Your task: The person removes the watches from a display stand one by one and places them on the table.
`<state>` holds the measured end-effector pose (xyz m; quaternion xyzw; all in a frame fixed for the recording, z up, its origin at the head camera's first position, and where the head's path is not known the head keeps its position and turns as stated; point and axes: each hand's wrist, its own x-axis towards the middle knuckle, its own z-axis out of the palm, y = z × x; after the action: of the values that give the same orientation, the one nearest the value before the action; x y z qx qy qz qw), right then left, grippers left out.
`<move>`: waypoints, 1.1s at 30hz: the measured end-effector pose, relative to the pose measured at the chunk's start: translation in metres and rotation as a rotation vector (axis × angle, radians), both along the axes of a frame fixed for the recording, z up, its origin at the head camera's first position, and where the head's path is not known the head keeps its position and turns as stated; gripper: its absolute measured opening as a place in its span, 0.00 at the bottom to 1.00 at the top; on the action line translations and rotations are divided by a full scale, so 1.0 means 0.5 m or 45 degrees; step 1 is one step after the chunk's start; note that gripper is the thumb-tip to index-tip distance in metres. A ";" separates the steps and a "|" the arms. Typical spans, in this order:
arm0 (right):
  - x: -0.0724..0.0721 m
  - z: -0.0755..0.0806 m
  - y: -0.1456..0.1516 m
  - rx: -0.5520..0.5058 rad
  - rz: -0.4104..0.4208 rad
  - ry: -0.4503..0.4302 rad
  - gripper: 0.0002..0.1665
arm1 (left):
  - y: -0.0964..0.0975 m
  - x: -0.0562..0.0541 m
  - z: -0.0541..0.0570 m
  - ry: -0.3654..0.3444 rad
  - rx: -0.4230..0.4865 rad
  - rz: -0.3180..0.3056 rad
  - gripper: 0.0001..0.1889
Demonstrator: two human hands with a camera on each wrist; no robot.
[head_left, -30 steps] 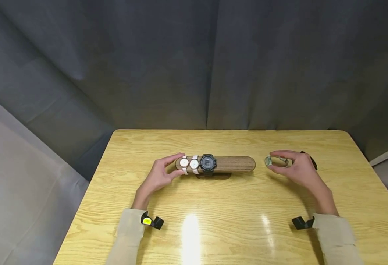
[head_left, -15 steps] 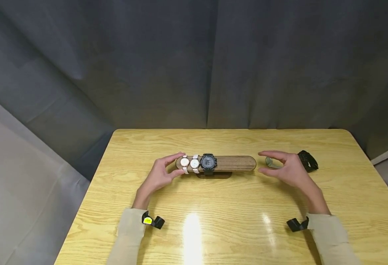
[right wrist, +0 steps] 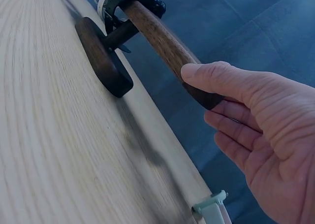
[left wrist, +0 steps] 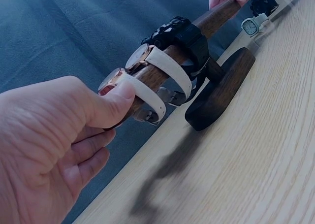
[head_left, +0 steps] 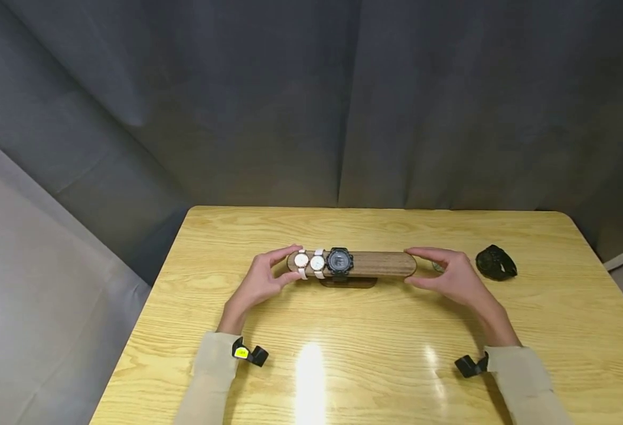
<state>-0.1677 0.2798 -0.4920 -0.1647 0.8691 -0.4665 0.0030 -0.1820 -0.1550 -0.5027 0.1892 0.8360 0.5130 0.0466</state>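
A wooden watch stand (head_left: 380, 264) with a horizontal bar stands on the table. Its left part carries two white-strapped watches, the outer watch (head_left: 301, 260) and the inner watch (head_left: 317, 262), then a chunky black watch (head_left: 339, 261). My left hand (head_left: 260, 277) grips the bar's left end, the thumb lying over the outer white strap (left wrist: 145, 96). At the bare right end, my right hand (head_left: 452, 274) pinches the bar between thumb and fingers. A pale green square watch (left wrist: 250, 27) lies on the table close by the right hand, mostly hidden by it in the head view.
A second black watch (head_left: 494, 262) lies on the table to the right of my right hand. The stand's dark base (head_left: 348, 283) rests on the wooden table (head_left: 375, 366). Grey curtains (head_left: 268, 106) hang behind the table's back edge.
My right hand has let go of the pale green watch, moved left and taken hold of the bar's right end. The left hand has stayed on the left end.
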 end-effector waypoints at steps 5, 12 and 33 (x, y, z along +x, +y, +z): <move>-0.010 0.001 -0.010 -0.031 0.035 -0.015 0.36 | 0.002 -0.001 0.003 -0.001 -0.003 0.005 0.30; -0.019 -0.003 -0.023 -0.055 0.052 -0.060 0.36 | 0.006 -0.005 0.000 -0.002 0.009 -0.003 0.30; -0.030 -0.016 -0.034 -0.136 0.080 -0.078 0.37 | 0.009 -0.004 0.008 0.082 -0.088 0.008 0.33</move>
<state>-0.1825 0.2625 -0.4999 -0.1776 0.8369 -0.5165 0.0355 -0.1842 -0.1505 -0.4985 0.2013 0.8549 0.4774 0.0245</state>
